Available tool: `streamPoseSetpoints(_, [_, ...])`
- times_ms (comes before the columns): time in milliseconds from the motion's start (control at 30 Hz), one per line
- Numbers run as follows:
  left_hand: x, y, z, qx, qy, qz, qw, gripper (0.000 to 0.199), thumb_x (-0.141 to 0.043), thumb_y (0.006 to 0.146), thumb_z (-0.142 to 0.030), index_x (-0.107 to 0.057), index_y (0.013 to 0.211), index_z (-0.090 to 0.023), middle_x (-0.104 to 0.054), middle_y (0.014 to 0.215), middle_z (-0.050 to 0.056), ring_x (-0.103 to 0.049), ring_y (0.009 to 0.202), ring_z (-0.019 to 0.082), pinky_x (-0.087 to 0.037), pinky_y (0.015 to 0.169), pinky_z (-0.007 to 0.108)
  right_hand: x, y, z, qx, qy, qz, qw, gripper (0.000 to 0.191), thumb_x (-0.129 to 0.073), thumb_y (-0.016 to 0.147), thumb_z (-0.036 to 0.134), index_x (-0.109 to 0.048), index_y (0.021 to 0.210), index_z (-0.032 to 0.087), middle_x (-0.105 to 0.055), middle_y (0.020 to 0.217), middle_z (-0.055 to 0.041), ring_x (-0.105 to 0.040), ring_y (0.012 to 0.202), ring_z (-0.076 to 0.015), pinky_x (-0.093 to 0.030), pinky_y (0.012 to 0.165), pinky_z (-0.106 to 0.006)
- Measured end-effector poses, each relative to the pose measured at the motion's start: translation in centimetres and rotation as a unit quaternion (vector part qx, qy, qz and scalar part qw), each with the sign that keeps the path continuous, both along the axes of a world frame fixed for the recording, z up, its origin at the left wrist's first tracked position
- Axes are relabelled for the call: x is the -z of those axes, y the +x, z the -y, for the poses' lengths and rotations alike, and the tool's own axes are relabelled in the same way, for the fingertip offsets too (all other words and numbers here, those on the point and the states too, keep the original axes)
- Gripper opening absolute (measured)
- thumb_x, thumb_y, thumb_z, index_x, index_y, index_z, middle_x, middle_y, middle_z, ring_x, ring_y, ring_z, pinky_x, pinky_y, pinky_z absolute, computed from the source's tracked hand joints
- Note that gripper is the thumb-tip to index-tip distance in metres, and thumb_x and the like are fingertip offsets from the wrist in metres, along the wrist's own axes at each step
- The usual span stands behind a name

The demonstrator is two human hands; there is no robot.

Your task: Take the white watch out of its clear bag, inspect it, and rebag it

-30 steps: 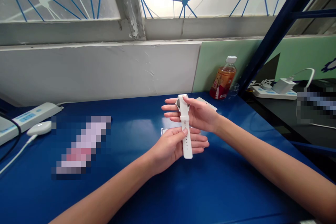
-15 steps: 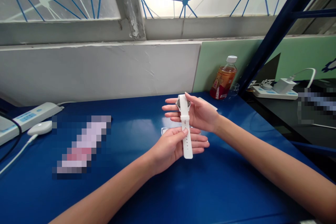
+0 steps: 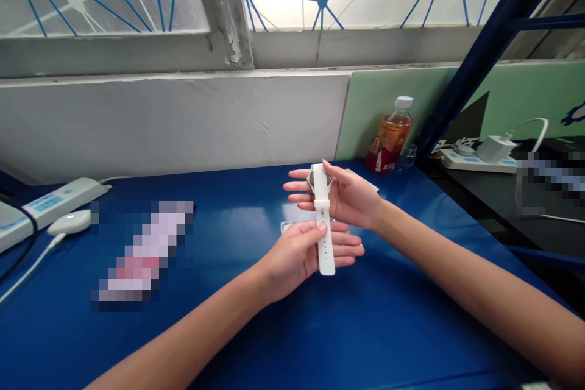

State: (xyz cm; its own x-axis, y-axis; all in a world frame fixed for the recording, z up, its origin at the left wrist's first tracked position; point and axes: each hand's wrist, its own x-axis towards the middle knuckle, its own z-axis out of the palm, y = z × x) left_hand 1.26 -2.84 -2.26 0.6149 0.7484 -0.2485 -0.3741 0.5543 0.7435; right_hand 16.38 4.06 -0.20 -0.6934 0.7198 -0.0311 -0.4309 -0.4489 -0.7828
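A white-strapped wristwatch (image 3: 325, 244) is held up in front of me, its length running toward me. My left hand (image 3: 297, 253) pinches the holed lower strap, thumb on top and fingers stretched out underneath. Around the upper end, my right hand (image 3: 350, 195) supports the watch, its thumb along the strap's edge and its fingers extended behind. The dark round watch head is partly covered by the upper strap. Behind my left hand, a clear or whitish item (image 3: 286, 226) is mostly hidden. A flat white item (image 3: 372, 183) peeks out behind my right hand.
On the blue table (image 3: 219, 329) lies a pixelated oblong thing (image 3: 146, 250) at left, near a white power strip (image 3: 59, 198) and a white corded device (image 3: 70, 222). A drink bottle (image 3: 388, 140) stands at the back right, before a blue slanted post (image 3: 470, 67).
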Motion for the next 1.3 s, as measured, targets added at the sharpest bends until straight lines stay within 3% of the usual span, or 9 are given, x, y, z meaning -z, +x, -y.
streamPoseSetpoints(267, [0.0, -0.1, 0.0, 0.002, 0.002, 0.007, 1.0, 0.028, -0.056, 0.094, -0.024, -0.064, 0.109, -0.001, -0.07, 0.108, 0.027, -0.07, 0.102, 0.035, -0.047, 0.095, 0.047, 0.2, -0.1, -0.3, 0.058, -0.002, 0.0, 0.998, 0.044, -0.026, 0.103, 0.031, -0.061, 0.118, 0.009, -0.071, 0.115, -0.0155, -0.07, 0.093, -0.018, -0.053, 0.091, -0.032])
streamPoseSetpoints(467, [0.3, -0.6, -0.3, 0.025, 0.023, 0.084, 0.996, 0.043, -0.05, 0.086, -0.027, -0.062, 0.116, 0.0, -0.069, 0.112, 0.026, -0.066, 0.108, 0.037, -0.044, 0.099, 0.049, 0.5, 0.0, -0.5, 0.125, 0.017, 0.026, 0.992, 0.032, -0.036, 0.099, 0.018, -0.062, 0.114, 0.011, -0.073, 0.11, -0.0136, -0.071, 0.09, -0.0173, -0.053, 0.095, -0.035])
streamPoseSetpoints(567, [0.0, -0.5, -0.2, -0.009, 0.047, 0.031, 0.998, 0.032, -0.053, 0.088, -0.02, -0.063, 0.113, -0.002, -0.071, 0.108, 0.023, -0.069, 0.103, 0.033, -0.048, 0.095, 0.045, 0.5, 0.0, -0.5, 0.137, 0.015, 0.027, 0.99, 0.03, -0.036, 0.098, 0.017, -0.062, 0.112, 0.01, -0.073, 0.109, -0.0149, -0.072, 0.091, -0.018, -0.053, 0.095, -0.035])
streamPoseSetpoints(700, [-0.4, -0.1, -0.1, -0.056, 0.054, -0.036, 0.996, 0.021, -0.059, 0.093, -0.02, -0.065, 0.109, -0.007, -0.072, 0.108, 0.019, -0.071, 0.098, 0.028, -0.051, 0.092, 0.04, 0.5, 0.1, -0.5, 0.115, 0.018, 0.023, 0.993, 0.03, -0.04, 0.096, 0.018, -0.065, 0.11, 0.009, -0.072, 0.112, -0.0155, -0.071, 0.097, -0.0191, -0.051, 0.098, -0.035])
streamPoseSetpoints(867, [-0.2, -0.4, -0.2, -0.067, 0.089, -0.048, 0.993, 0.027, -0.069, 0.089, -0.027, -0.065, 0.11, -0.01, -0.07, 0.114, 0.018, -0.069, 0.103, 0.028, -0.051, 0.095, 0.038, 0.9, 0.1, -0.4, 0.052, 0.074, 0.039, 0.995, 0.03, -0.047, 0.094, 0.025, -0.068, 0.112, 0.012, -0.07, 0.12, -0.0138, -0.064, 0.115, -0.0232, -0.044, 0.107, -0.04])
streamPoseSetpoints(1067, [0.2, -0.5, -0.3, -0.066, 0.074, -0.054, 0.994, 0.027, -0.069, 0.088, -0.032, -0.068, 0.101, -0.008, -0.074, 0.091, 0.013, -0.072, 0.086, 0.023, -0.054, 0.086, 0.038, 0.1, 0.0, 0.2, 0.023, 0.058, 0.027, 0.998, 0.043, -0.034, 0.099, 0.033, -0.07, 0.108, 0.012, -0.069, 0.121, -0.0131, -0.062, 0.118, -0.0224, -0.038, 0.111, -0.038])
streamPoseSetpoints(1300, [-0.1, -0.1, -0.1, -0.073, 0.066, -0.07, 0.993, 0.027, -0.062, 0.093, -0.03, -0.067, 0.102, -0.005, -0.075, 0.096, 0.02, -0.073, 0.093, 0.027, -0.054, 0.088, 0.039, -1.0, -0.1, 0.9, -0.021, 0.067, 0.0, 0.998, 0.052, -0.024, 0.101, 0.037, -0.069, 0.112, 0.012, -0.065, 0.129, -0.0115, -0.06, 0.12, -0.0212, -0.038, 0.111, -0.037])
